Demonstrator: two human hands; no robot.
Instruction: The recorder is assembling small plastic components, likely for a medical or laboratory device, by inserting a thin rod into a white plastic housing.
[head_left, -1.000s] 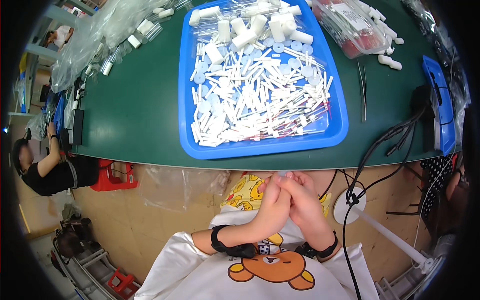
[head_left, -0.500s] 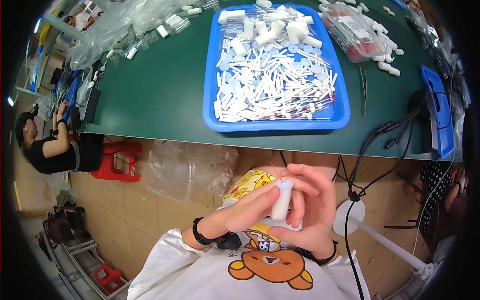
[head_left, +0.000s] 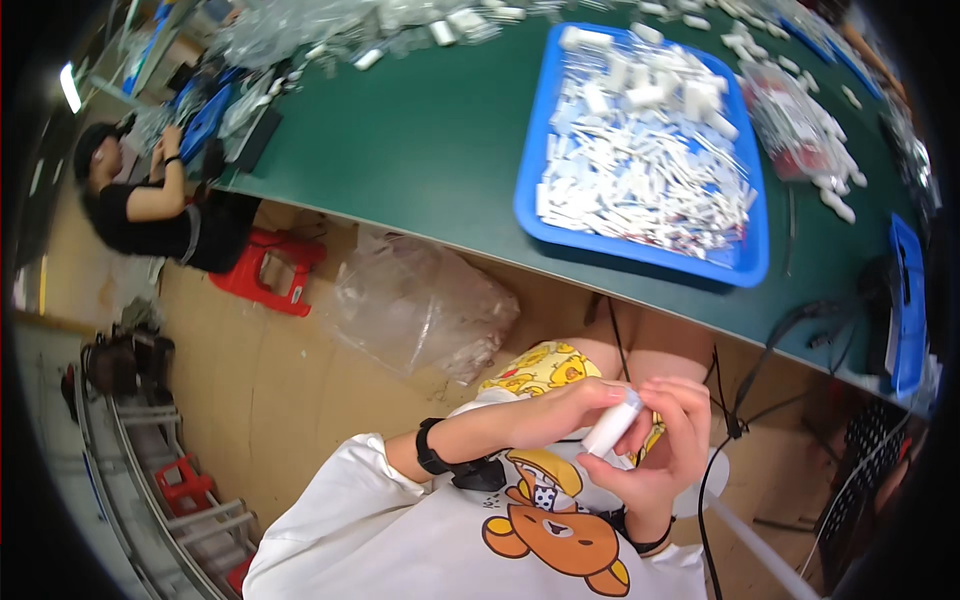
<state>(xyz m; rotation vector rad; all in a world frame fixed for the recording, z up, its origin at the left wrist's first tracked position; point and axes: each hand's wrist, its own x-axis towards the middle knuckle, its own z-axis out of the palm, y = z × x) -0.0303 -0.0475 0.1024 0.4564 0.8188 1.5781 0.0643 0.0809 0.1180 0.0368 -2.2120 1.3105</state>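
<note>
Over my lap, both hands are closed on one small white cylinder (head_left: 609, 432), which tilts to the upper right and has a pale bluish cap at its top. My left hand (head_left: 560, 412) reaches in from the left, its fingertips at the capped end. My right hand (head_left: 668, 455) curls round the cylinder's other side, thumb near its lower end and fingers by the cap. Some fingers are hidden behind it. On the table beyond, a blue tray (head_left: 640, 257) holds many short white sticks, white cylinders and pale bluish discs, some sticks with red ends.
Right of the tray lies a clear plastic box (head_left: 790, 120) with red contents, near loose white cylinders (head_left: 835, 205) and thin tweezers (head_left: 791, 230). Black cables (head_left: 775, 350) hang over the table's right edge. A clear bag (head_left: 420, 300) sits on the floor; another person (head_left: 150, 205) works at far left.
My view has turned, so tray and table appear shifted right and tilted. Both hands have closed in round the cylinder's capped end; the thin red piece sticking out there before no longer shows.
</note>
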